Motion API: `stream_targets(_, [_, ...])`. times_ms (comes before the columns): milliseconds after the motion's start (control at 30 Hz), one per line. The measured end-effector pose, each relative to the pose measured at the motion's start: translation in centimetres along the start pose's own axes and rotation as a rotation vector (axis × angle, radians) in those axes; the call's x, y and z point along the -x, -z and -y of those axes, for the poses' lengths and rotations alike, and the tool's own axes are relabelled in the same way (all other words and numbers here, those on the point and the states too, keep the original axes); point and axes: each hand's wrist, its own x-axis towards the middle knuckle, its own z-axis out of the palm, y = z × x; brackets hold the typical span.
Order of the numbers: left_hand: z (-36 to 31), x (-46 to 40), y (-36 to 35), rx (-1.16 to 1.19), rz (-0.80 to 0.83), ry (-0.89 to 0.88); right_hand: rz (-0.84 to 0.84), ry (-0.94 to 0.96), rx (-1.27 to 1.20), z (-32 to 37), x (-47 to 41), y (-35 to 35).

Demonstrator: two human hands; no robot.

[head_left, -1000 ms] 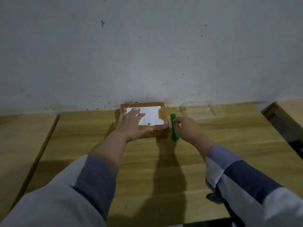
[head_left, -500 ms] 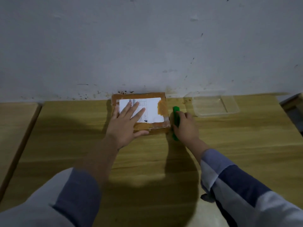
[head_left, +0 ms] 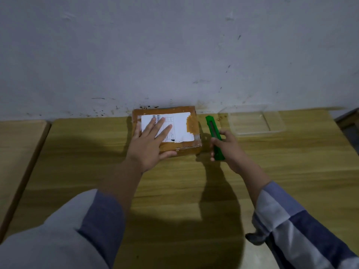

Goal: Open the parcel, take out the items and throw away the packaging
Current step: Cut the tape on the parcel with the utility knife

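A small brown cardboard parcel [head_left: 191,121] with a white shipping label and brown tape lies flat on the wooden table [head_left: 281,162], against the wall. My left hand [head_left: 150,144] rests flat on its top, fingers spread over the label and thumb along the front edge. Just right of the parcel, my right hand [head_left: 229,150] grips a green utility knife [head_left: 212,131] by its lower half. The knife's far end points toward the wall. The parcel is closed.
A clear plastic tray [head_left: 256,123] sits on the table to the right of the knife, near the wall. A second wooden table [head_left: 17,144] adjoins on the left, with a narrow gap between. A grey wall stands right behind the parcel.
My right hand has closed on the green knife and drawn it back a little from the wall. My left hand stays pressed on the parcel. The camera has tilted closer.
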Motion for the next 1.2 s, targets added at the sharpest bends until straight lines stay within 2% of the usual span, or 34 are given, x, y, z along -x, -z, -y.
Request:
stream_targets(133, [-0.1,0.1,0.3,0.002,0.006,-0.003,0.282,-0.067,-0.224,0.0,2.5,1.2])
stream_targets(233, [-0.3,0.2,0.6,0.004,0.009,-0.002,0.328,-0.035,-0.129,-0.2,3.3,2.1])
stream_targets(367, [-0.3,0.2,0.7,0.004,0.008,0.001,0.212,0.009,0.047,-0.3,3.3,1.9])
stream_targets(533, [-0.2,0.1,0.7,0.003,0.013,-0.001,-0.108,0.2,0.289,-0.3,2.8,0.1])
stream_targets(633, [-0.2,-0.1,0.5,-0.012,0.003,-0.005,-0.234,0.283,0.38,-0.1,2.5,-0.9])
stream_targets(800, [-0.2,-0.2,0.4,0.001,0.004,-0.009,-0.296,0.34,0.546,0.3,2.4,-2.7])
stream_targets(1200, [-0.5,-0.5,0.1,0.014,-0.003,-0.006,-0.358,0.277,0.593,1.5,1.9,-3.8])
